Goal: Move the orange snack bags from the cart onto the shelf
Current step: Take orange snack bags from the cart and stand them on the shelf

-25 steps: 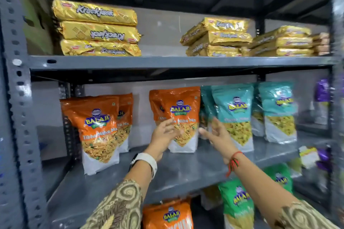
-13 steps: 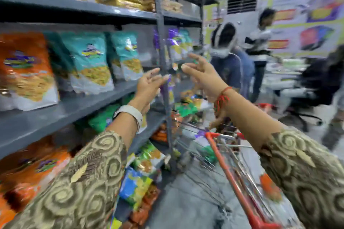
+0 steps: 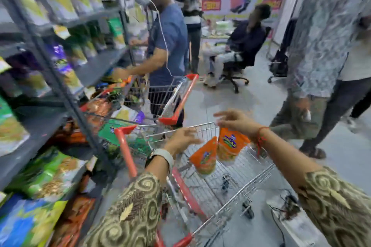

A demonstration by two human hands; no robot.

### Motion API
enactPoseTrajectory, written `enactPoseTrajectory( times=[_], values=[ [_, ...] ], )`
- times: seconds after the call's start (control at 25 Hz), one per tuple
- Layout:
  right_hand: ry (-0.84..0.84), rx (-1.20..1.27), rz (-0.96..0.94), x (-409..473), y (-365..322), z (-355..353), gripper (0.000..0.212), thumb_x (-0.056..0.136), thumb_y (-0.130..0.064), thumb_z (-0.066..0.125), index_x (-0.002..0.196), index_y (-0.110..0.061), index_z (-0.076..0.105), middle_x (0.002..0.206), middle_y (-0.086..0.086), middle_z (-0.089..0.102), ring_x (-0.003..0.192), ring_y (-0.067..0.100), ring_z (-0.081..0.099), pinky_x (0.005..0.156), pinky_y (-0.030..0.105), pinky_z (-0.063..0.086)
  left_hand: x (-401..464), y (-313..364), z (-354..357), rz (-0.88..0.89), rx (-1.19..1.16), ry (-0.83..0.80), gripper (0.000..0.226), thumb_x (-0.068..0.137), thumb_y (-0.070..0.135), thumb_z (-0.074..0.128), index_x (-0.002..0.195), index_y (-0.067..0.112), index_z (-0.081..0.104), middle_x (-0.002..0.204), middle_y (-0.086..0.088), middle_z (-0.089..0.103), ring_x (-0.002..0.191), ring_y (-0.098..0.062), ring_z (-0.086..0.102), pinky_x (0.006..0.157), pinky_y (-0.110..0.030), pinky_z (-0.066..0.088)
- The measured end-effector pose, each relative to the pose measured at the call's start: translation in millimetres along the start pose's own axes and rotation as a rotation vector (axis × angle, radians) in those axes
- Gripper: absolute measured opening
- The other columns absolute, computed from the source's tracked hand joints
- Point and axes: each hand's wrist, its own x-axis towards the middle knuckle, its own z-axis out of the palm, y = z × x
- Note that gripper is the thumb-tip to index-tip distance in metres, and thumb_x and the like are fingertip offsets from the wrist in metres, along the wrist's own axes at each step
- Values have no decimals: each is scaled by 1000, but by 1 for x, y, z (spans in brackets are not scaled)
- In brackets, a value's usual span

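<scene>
Since half a second earlier, the view had been swung away from the grey metal shelf (image 3: 94, 70), now at nine o'clock, and both hands had been brought down over the wire shopping cart with red trim (image 3: 202, 192). The left hand (image 3: 183, 139) was held with fingers loosely spread and empty, just beside the leftward orange foil snack bag (image 3: 203, 159). A second orange snack bag (image 3: 230, 146), at one o'clock of the first and touching it, lay directly under the right hand (image 3: 233, 121); whether its top edge was pinched could not be told through the blur. Both bags were judged light, soft and crinkly, with crushable contents, best taken by the sealed top edge or lightly by the sides.
</scene>
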Motion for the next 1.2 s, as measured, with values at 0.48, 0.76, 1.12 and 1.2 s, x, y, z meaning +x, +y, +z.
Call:
enactPoseTrajectory(
  times=[0.48, 0.76, 1.12, 1.2],
  values=[
    [-560, -315, 689, 226, 443, 83, 59, 62, -35, 81, 112, -10, 60, 124, 11, 62, 98, 26, 62, 82, 31, 53, 250, -269, 135, -783, -72, 224, 44, 65, 28, 81, 103, 10, 68, 104, -11, 69, 97, -22, 61, 84, -31, 50],
    [-393, -49, 426, 268, 486, 120, 38, 77, 16, 62, 114, 8, 56, 100, 9, 58, 84, 13, 59, 62, 6, 50, 301, -311, 162, -591, -366, 493, 74, 49, 0, 87, 119, 2, 62, 125, -15, 64, 113, -26, 62, 99, -49, 50],
    [-401, 238, 431, 224, 391, 74, 48, 77, 8, 66, 121, -4, 53, 117, 7, 59, 92, 7, 59, 58, 4, 48, 261, -232, 115, -483, -92, 270, 49, 52, 18, 92, 73, 18, 48, 70, 1, 55, 77, -19, 56, 68, -31, 43],
    [-364, 342, 374, 210, 350, 55, 57, 73, 2, 70, 127, -3, 51, 121, 10, 61, 78, -5, 63, 59, 8, 51, 243, -190, 95, -434, -6, 266, 53, 48, 35, 93, 78, 15, 55, 75, -1, 65, 75, -19, 61, 67, -24, 45]
  ],
)
